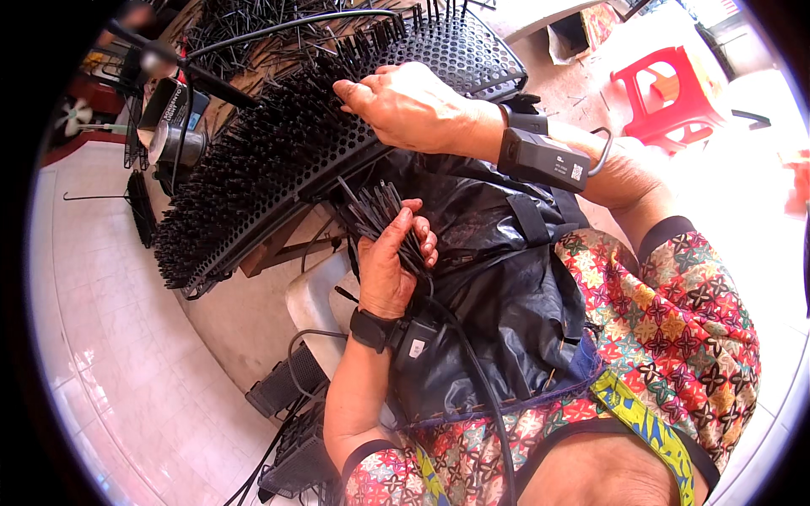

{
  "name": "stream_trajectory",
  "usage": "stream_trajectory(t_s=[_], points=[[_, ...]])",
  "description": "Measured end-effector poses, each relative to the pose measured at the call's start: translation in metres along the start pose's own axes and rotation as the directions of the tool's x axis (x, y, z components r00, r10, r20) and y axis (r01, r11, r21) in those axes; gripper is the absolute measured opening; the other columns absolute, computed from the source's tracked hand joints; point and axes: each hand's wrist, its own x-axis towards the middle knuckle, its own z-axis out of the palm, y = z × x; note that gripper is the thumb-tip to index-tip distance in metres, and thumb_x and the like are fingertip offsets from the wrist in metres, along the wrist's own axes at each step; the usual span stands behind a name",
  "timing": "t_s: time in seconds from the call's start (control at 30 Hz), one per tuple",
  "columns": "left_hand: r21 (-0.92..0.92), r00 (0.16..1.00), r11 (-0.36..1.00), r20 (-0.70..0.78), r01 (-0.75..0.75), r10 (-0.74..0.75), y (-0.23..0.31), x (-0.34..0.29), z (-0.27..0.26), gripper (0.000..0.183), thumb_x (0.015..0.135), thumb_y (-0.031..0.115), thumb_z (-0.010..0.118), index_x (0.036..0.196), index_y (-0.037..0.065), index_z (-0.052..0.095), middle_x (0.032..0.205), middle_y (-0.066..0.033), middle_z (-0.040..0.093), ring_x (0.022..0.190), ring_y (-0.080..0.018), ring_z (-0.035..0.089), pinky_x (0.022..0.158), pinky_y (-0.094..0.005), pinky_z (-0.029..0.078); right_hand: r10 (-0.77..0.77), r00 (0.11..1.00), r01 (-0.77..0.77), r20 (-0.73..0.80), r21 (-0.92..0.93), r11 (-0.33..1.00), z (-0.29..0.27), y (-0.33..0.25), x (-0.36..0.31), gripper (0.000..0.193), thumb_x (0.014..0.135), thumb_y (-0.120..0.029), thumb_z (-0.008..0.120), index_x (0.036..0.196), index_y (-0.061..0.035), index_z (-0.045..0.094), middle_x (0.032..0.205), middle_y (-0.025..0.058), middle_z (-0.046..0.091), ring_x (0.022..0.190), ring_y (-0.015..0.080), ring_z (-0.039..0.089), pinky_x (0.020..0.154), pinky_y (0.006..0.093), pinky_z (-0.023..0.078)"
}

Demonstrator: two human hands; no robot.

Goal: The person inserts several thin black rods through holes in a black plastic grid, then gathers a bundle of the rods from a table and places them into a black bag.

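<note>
A long black perforated panel (460, 55) slants from the upper right to the lower left. Dense short black sticks (245, 169) stand upright in its holes over most of its length; the upper right end shows bare holes. My right hand (413, 110) is over the panel near that bare end, thumb and fingers pressed together at the edge of the sticks. Whatever its fingertips hold is hidden. Below the panel's near edge, my left hand (392, 261) is closed around a loose bundle of thin black sticks (371, 211), tips pointing up toward the panel.
More loose black sticks (245, 34) lie heaped behind the panel, with a metal can (177, 143) at the left. A black apron (506, 312) covers my lap, crossed by a cable (477, 363). A red stool (675, 97) stands right; black crates (299, 455) sit below left.
</note>
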Motion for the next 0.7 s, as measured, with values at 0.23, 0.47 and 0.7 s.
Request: stream_trajectory(t_s=[0.23,0.47,0.7], points=[[-0.023,1.0,1.0,-0.017,-0.022,0.021,-0.003,0.002,0.004,0.023,0.082,0.018,0.052,0.095,-0.001,0.048,0.065,-0.0063,0.049,0.054,-0.0145,0.048,0.044,-0.0252,0.039,-0.004,0.999,0.004,0.032,-0.013,1.0,-0.003,-0.001,-0.004,0.041,0.066,-0.004,0.051,0.104,0.0078,0.044,0.06,0.014,0.054,0.055,0.0308,0.054,0.048,0.0373,0.044],[0.039,0.998,0.998,-0.021,-0.057,0.058,-0.002,-0.003,-0.007,0.025,0.081,0.02,0.055,0.094,0.0,0.049,0.066,-0.0062,0.049,0.056,-0.0163,0.047,0.045,-0.0272,0.037,0.011,1.0,-0.014,0.029,0.086,0.996,0.012,-0.005,0.003,0.044,0.062,-0.005,0.051,0.103,0.0114,0.043,0.061,0.0148,0.052,0.055,0.0313,0.052,0.047,0.0396,0.041],[0.008,1.0,1.0,0.024,-0.001,0.001,-0.003,0.004,-0.008,0.021,0.083,0.017,0.051,0.096,0.002,0.05,0.069,-0.0055,0.05,0.059,-0.0169,0.047,0.049,-0.0271,0.037,0.006,0.994,-0.018,0.105,0.116,0.993,-0.005,-0.005,0.002,0.052,0.062,-0.006,0.05,0.108,0.0154,0.039,0.05,0.0138,0.05,0.045,0.0295,0.051,0.042,0.0386,0.04]])
